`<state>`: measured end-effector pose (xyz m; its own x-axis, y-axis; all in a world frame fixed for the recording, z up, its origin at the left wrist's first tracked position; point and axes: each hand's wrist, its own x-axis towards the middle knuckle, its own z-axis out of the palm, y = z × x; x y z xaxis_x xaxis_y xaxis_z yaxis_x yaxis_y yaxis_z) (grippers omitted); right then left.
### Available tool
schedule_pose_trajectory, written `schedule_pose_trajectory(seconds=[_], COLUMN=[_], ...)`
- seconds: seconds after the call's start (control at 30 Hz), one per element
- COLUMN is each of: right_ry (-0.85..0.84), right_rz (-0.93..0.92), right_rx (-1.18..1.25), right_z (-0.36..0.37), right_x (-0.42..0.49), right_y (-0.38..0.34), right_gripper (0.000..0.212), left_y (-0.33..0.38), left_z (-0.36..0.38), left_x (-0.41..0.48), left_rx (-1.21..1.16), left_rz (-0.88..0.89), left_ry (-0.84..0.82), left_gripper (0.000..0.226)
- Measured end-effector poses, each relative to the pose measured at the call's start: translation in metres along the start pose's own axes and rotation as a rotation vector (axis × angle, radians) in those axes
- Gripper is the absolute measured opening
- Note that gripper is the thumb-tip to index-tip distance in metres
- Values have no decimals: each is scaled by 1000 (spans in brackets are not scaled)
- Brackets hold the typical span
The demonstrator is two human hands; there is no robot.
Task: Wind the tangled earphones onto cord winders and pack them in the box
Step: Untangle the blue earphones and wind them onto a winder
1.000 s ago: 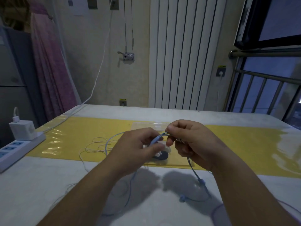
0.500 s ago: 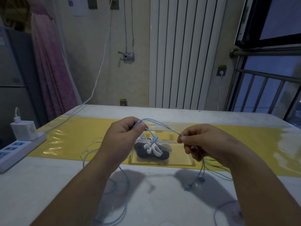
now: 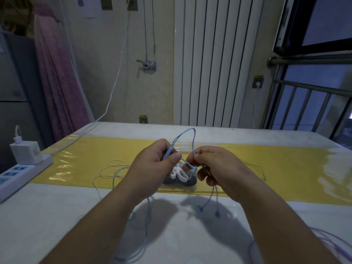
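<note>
Paper sheet [image 3: 91, 7] on far wall, upper left: dark printed marks, too small to read.
Yellow tag [image 3: 143, 116] above far wall socket, centre: dark characters, too blurred to read.
Yellow tag [image 3: 259, 76] above wall socket at right, beside radiator: dark marks, unreadable.
Power strip [image 3: 22, 173] at left table edge: blue socket faces, no legible lettering.
White charger [image 3: 25, 154] on power strip: no readable brand.
Window frame [image 3: 280, 39] at upper right: a small pale mark, illegible.
Readable text overall: none.
</note>
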<state>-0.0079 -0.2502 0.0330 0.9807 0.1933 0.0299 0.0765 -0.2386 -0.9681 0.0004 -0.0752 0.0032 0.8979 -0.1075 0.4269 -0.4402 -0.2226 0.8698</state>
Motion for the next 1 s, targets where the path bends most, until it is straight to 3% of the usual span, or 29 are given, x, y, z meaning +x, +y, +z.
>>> schedule_pose_trajectory(seconds=[0.17, 0.27, 0.4, 0.57, 0.7, 0.9, 1.0], right_ry=[-131, -94, 132, 131, 61, -122, -82], right_rz=[-25, 5, 54, 42, 14, 49, 62], right_rx=[-23, -56, 247, 458, 354, 126, 67], right_z=[-3, -11, -24, -30, -32, -38, -44], right_x=[0, 1, 5, 5, 2, -4, -3], right_y=[3, 4, 5, 2, 1, -1, 0], right_gripper=[17, 16, 19, 24, 31, 22, 22], left_y=[-1, 4, 5, -3, -3, -2, -1], left_z=[0, -2, -11, -17, -17, -25, -27], left_x=[1, 1, 3, 5, 6, 8, 7], left_rx=[45, -44, -117, 121, 289, 226, 222], left_rz=[-9, -52, -135, -84, -100, -153, -147], left_ry=[21, 54, 97, 252, 329, 495, 536], left_gripper=[21, 19, 22, 22, 26, 23, 21])
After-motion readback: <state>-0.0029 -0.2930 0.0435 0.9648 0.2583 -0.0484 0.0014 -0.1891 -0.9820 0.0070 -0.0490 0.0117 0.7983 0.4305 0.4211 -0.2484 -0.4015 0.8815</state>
